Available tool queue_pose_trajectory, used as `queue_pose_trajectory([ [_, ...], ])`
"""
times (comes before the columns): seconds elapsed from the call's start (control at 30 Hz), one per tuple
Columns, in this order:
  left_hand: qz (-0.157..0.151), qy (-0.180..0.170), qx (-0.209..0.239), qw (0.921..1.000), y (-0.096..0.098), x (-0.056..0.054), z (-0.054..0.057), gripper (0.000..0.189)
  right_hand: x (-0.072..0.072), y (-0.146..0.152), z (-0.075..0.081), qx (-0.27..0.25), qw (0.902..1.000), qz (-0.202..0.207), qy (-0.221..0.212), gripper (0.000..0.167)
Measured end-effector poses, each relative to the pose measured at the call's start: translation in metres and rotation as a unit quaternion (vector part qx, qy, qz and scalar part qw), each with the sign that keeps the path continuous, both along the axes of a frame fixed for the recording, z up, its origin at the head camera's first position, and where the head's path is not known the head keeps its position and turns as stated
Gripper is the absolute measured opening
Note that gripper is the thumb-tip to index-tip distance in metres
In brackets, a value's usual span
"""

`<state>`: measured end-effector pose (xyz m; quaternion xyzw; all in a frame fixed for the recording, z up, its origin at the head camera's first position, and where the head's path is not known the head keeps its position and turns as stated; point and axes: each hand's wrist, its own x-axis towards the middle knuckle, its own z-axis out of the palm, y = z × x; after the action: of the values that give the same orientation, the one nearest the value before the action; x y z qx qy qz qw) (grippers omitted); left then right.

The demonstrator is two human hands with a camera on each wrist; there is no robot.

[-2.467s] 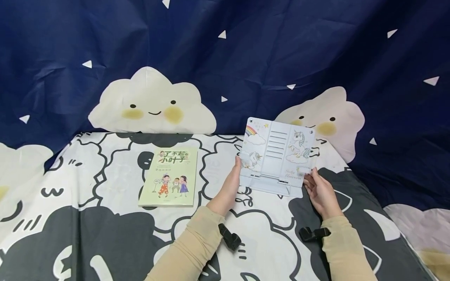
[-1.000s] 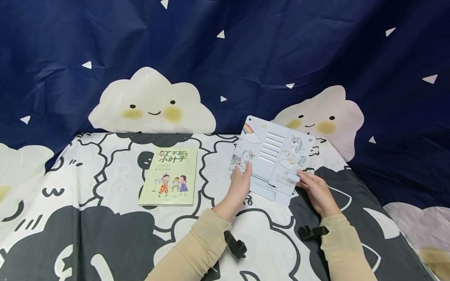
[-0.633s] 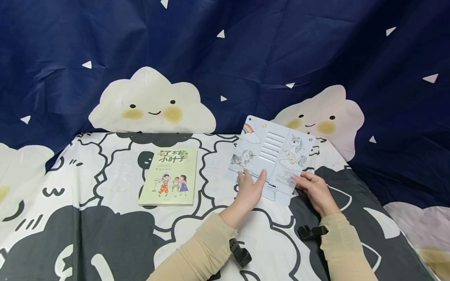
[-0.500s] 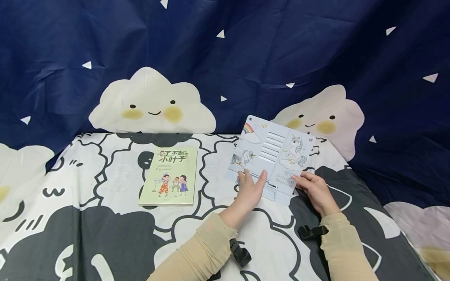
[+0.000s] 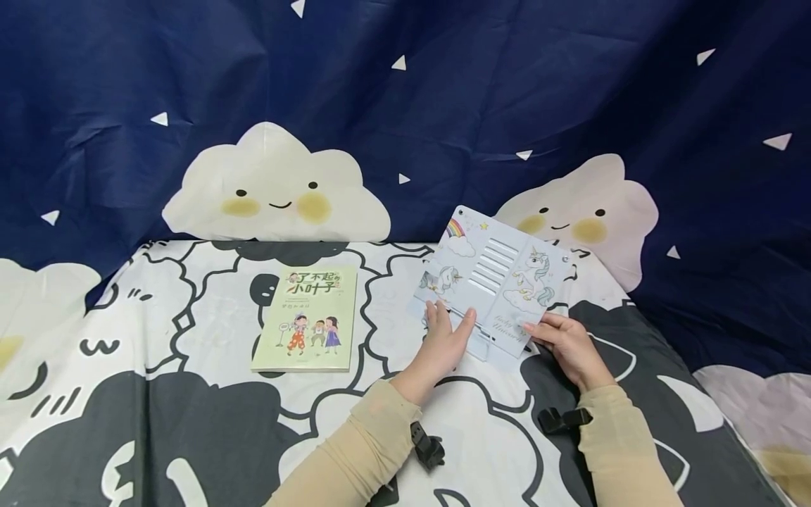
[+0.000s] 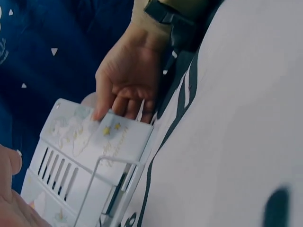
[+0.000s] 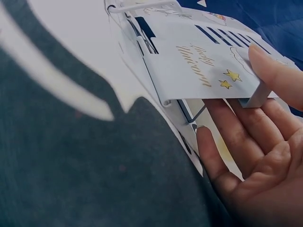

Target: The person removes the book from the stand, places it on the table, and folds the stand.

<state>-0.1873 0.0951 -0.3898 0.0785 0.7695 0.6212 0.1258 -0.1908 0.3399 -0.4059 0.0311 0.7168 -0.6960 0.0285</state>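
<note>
A pale metal book stand point(image 5: 484, 282) printed with unicorns, a rainbow and gold lettering leans tilted over the bed cover. My right hand point(image 5: 570, 348) pinches its lower right edge; in the right wrist view the thumb point(image 7: 274, 71) lies on the front plate and the fingers are behind. Near the lower left of the stand my left hand point(image 5: 442, 348) has its fingers loosely extended, overlapping the bottom ledge. The left wrist view shows a wire page holder point(image 6: 90, 189) standing out from the stand's front. Part of the ledge is hidden by my left hand.
A light green children's book point(image 5: 307, 320) lies flat to the left of the stand. Under everything is a black and white patterned cover point(image 5: 209, 310), with a dark blue cloud-print curtain point(image 5: 443, 84) rising behind. Black straps point(image 5: 564, 420) sit on both wrists.
My left hand has left the stand's left edge and come round to its lower front. The stand has turned clockwise, and in the last half second its top has shifted slightly right.
</note>
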Motion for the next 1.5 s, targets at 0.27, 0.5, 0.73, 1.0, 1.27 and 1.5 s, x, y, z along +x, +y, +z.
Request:
queue_pose_trajectory([
  [0.27, -0.033, 0.015, -0.03, 0.9989, -0.012, -0.013, -0.002, 0.089, 0.0, -0.003, 0.003, 0.015, 0.9998, 0.009, 0.004, 0.019],
  [0.5, -0.05, 0.024, -0.043, 0.9976, -0.026, -0.027, -0.006, 0.089, 0.002, -0.02, 0.008, 0.119, 0.9928, -0.014, 0.002, 0.009],
  [0.73, -0.034, 0.014, -0.052, 0.998, -0.036, -0.033, -0.004, 0.087, 0.003, -0.035, 0.013, 0.127, 0.9918, 0.015, -0.001, 0.048],
  [1.0, 0.017, -0.02, -0.008, 0.9996, -0.013, -0.012, -0.001, 0.089, 0.004, -0.033, 0.013, 0.08, 0.9962, 0.032, -0.013, 0.049],
  [1.27, 0.033, -0.038, -0.005, 0.9987, 0.011, 0.011, 0.003, 0.088, 0.004, -0.028, 0.014, 0.051, 0.9966, 0.064, -0.005, 0.047],
  [1.5, 0.029, -0.027, -0.021, 0.999, 0.016, 0.015, 0.001, 0.085, 0.003, -0.028, 0.013, 0.028, 0.9963, 0.08, -0.01, 0.037],
])
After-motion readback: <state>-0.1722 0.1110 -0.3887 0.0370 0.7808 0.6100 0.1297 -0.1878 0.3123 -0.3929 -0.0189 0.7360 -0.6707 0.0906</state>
